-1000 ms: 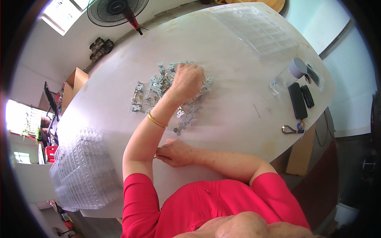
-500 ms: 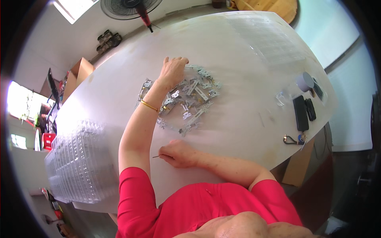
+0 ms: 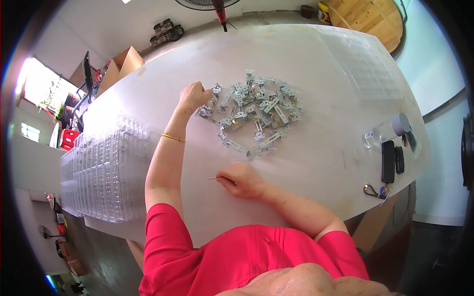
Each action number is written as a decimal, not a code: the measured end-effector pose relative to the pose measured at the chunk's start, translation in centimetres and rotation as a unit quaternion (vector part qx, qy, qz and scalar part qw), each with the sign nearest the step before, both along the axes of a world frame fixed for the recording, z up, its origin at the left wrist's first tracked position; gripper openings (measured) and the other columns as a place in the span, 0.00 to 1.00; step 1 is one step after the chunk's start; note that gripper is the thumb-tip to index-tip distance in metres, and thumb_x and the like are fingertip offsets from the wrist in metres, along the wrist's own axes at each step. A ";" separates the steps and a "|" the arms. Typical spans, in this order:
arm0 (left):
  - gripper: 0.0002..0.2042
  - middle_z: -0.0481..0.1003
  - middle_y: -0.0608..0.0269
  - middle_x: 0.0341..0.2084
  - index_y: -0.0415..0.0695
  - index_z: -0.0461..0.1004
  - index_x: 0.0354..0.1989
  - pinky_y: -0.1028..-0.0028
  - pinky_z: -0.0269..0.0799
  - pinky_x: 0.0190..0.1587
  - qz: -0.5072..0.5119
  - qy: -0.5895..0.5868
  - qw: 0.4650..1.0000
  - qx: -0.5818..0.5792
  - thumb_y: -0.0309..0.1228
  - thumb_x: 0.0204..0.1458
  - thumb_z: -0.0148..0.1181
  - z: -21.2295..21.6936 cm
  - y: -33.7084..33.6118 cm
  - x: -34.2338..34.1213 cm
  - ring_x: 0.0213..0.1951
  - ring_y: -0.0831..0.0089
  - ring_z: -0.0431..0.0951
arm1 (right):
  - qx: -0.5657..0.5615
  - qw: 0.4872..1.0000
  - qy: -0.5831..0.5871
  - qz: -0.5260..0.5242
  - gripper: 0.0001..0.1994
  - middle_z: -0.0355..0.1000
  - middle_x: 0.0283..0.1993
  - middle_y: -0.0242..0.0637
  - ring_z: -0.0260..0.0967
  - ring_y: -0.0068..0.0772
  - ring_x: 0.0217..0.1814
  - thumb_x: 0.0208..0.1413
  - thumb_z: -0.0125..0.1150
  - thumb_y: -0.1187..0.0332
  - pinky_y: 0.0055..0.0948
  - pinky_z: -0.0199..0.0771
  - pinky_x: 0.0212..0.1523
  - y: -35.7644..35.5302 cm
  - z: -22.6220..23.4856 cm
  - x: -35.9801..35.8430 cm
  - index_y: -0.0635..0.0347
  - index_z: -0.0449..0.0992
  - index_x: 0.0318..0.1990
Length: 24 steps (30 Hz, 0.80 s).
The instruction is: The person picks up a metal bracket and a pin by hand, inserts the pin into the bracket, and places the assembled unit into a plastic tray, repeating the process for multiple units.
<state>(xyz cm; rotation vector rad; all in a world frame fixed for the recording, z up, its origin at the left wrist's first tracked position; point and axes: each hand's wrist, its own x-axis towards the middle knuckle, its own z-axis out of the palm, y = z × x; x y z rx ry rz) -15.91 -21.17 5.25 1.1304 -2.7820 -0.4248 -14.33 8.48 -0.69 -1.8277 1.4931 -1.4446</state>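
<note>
A heap of small silvery metal brackets [image 3: 269, 103], some with brass-coloured bits, lies loosely spread on the white table. At the heap's left edge is my left hand [image 3: 194, 96], fingers curled and closed against the outermost brackets; whatever they grip is hidden. A gold bangle [image 3: 174, 138] circles that wrist. Nearer my body, my right hand [image 3: 242, 180] rests low over the table, below the heap. Its fingers are closed on a thin metal rod [image 3: 212, 178], whose short end points left; the rest of it is hidden in the hand.
Stacked clear plastic trays [image 3: 98, 170] stand at the left, and more clear trays [image 3: 363, 64] lie at the far right. A clear jar with a grey lid [image 3: 399, 124], a black case [image 3: 388, 163] and a cord loop [image 3: 373, 191] sit near the right edge. Beyond is a fan [image 3: 219, 12].
My left hand has moved from the far side of the heap to its left edge, uncovering more brackets. The right hand still grips the rod. The whole view has shifted.
</note>
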 end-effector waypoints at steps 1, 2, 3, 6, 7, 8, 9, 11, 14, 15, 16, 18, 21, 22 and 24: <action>0.18 0.79 0.38 0.32 0.33 0.80 0.32 0.57 0.75 0.46 0.006 -0.009 1.000 0.007 0.40 0.47 0.59 0.0 0.1 0.3 0.40 0.48 0.81 | 0.001 1.000 -0.005 -0.003 0.03 0.73 0.27 0.40 0.71 0.49 0.30 0.54 0.60 0.70 0.41 0.68 0.36 0.0 0.1 0.0 0.57 0.74 0.34; 0.18 0.79 0.37 0.32 0.33 0.81 0.32 0.57 0.75 0.46 0.012 -0.017 1.000 0.015 0.39 0.46 0.59 -0.1 0.2 0.5 0.40 0.48 0.81 | 0.002 1.000 -0.009 -0.006 0.03 0.73 0.27 0.40 0.71 0.48 0.30 0.54 0.61 0.70 0.41 0.68 0.36 0.1 0.2 0.0 0.57 0.75 0.34; 0.18 0.79 0.37 0.32 0.33 0.81 0.32 0.57 0.75 0.46 0.017 -0.016 1.000 0.014 0.39 0.46 0.59 -0.2 -0.1 0.9 0.40 0.48 0.81 | 0.001 1.000 -0.008 -0.001 0.03 0.73 0.27 0.40 0.71 0.48 0.30 0.54 0.61 0.70 0.41 0.68 0.36 0.1 0.3 0.0 0.57 0.75 0.34; 0.17 0.79 0.36 0.31 0.32 0.81 0.33 0.58 0.75 0.45 0.024 -0.013 0.998 0.048 0.37 0.45 0.58 -1.0 -0.8 1.1 0.39 0.48 0.81 | 0.031 0.999 0.012 0.011 0.03 0.73 0.28 0.40 0.71 0.47 0.30 0.54 0.61 0.70 0.40 0.68 0.35 0.1 0.7 -0.2 0.57 0.75 0.35; 0.17 0.79 0.37 0.31 0.32 0.81 0.34 0.59 0.75 0.45 0.023 -0.007 0.998 0.058 0.36 0.44 0.57 -1.2 -1.0 1.0 0.39 0.48 0.81 | 0.025 1.000 0.012 0.008 0.03 0.73 0.28 0.39 0.71 0.47 0.30 0.54 0.61 0.70 0.40 0.68 0.35 0.1 0.6 -0.2 0.57 0.75 0.35; 0.17 0.79 0.37 0.32 0.33 0.81 0.34 0.59 0.75 0.44 0.021 -0.002 0.998 0.067 0.35 0.43 0.57 -1.3 -1.1 0.8 0.40 0.48 0.81 | 0.018 1.000 0.011 0.005 0.03 0.73 0.28 0.39 0.71 0.46 0.30 0.54 0.61 0.70 0.39 0.68 0.35 0.1 0.6 -0.3 0.57 0.75 0.34; 0.17 0.79 0.37 0.32 0.33 0.81 0.34 0.59 0.75 0.44 0.022 -0.001 0.997 0.068 0.35 0.43 0.57 -1.5 -1.3 0.7 0.40 0.48 0.81 | 0.019 1.000 0.012 0.006 0.03 0.73 0.28 0.39 0.71 0.46 0.30 0.54 0.61 0.70 0.39 0.68 0.35 0.1 0.7 -0.3 0.57 0.75 0.34; 0.16 0.79 0.39 0.31 0.34 0.81 0.34 0.60 0.75 0.44 0.032 -0.019 0.996 0.078 0.35 0.42 0.58 -1.7 -1.7 0.3 0.40 0.49 0.81 | 0.027 1.000 0.012 0.008 0.03 0.73 0.28 0.38 0.71 0.46 0.29 0.54 0.60 0.70 0.39 0.67 0.34 0.1 0.9 -0.3 0.56 0.75 0.34; 0.16 0.80 0.40 0.31 0.34 0.82 0.33 0.60 0.76 0.44 0.026 -0.049 0.995 0.078 0.34 0.41 0.59 -2.3 -2.6 0.0 0.40 0.50 0.81 | 0.017 1.000 0.019 0.007 0.02 0.72 0.28 0.38 0.71 0.45 0.29 0.54 0.61 0.70 0.39 0.67 0.34 0.0 0.9 -0.2 0.56 0.75 0.34; 0.16 0.80 0.40 0.31 0.34 0.82 0.33 0.60 0.76 0.44 0.026 -0.048 0.995 0.079 0.34 0.41 0.59 -2.3 -2.5 -0.2 0.40 0.50 0.81 | 0.018 1.000 0.020 0.007 0.02 0.72 0.28 0.38 0.71 0.45 0.29 0.54 0.61 0.70 0.39 0.67 0.34 0.1 0.8 -0.2 0.56 0.75 0.34; 0.16 0.79 0.39 0.32 0.34 0.82 0.32 0.60 0.76 0.44 0.024 -0.040 0.996 0.077 0.34 0.40 0.59 -2.4 -2.4 -0.4 0.40 0.50 0.81 | 0.017 1.000 0.019 0.006 0.03 0.72 0.28 0.38 0.71 0.45 0.29 0.54 0.61 0.70 0.39 0.67 0.34 0.0 0.8 -0.3 0.56 0.75 0.34; 0.16 0.79 0.39 0.33 0.34 0.81 0.32 0.60 0.76 0.44 0.021 -0.031 0.996 0.077 0.34 0.40 0.59 -2.2 -1.9 -0.9 0.41 0.50 0.81 | 0.016 1.000 0.020 0.004 0.03 0.72 0.29 0.38 0.71 0.45 0.30 0.53 0.61 0.70 0.38 0.66 0.34 0.1 0.7 -0.4 0.56 0.75 0.34; 0.16 0.79 0.39 0.37 0.34 0.80 0.37 0.58 0.75 0.46 0.031 -0.035 0.997 0.055 0.34 0.43 0.59 -2.2 -1.6 -1.1 0.43 0.48 0.80 | 0.014 1.000 0.021 0.006 0.03 0.72 0.29 0.38 0.71 0.45 0.30 0.53 0.61 0.71 0.38 0.66 0.34 0.1 0.9 -0.5 0.57 0.75 0.34; 0.16 0.79 0.39 0.38 0.35 0.78 0.39 0.57 0.74 0.47 0.050 0.005 0.998 0.030 0.33 0.46 0.58 -2.7 -2.1 -0.8 0.44 0.47 0.80 | 0.014 1.000 0.018 0.009 0.03 0.72 0.29 0.38 0.71 0.45 0.30 0.53 0.60 0.71 0.38 0.67 0.34 0.1 1.1 -0.3 0.57 0.75 0.34; 0.15 0.78 0.40 0.39 0.36 0.76 0.40 0.56 0.73 0.47 0.066 0.046 0.997 0.006 0.33 0.48 0.57 -3.0 -2.2 -0.8 0.44 0.46 0.79 | 0.015 1.000 0.016 0.010 0.03 0.73 0.29 0.38 0.71 0.45 0.30 0.53 0.60 0.71 0.38 0.67 0.34 0.1 1.2 -0.3 0.57 0.75 0.35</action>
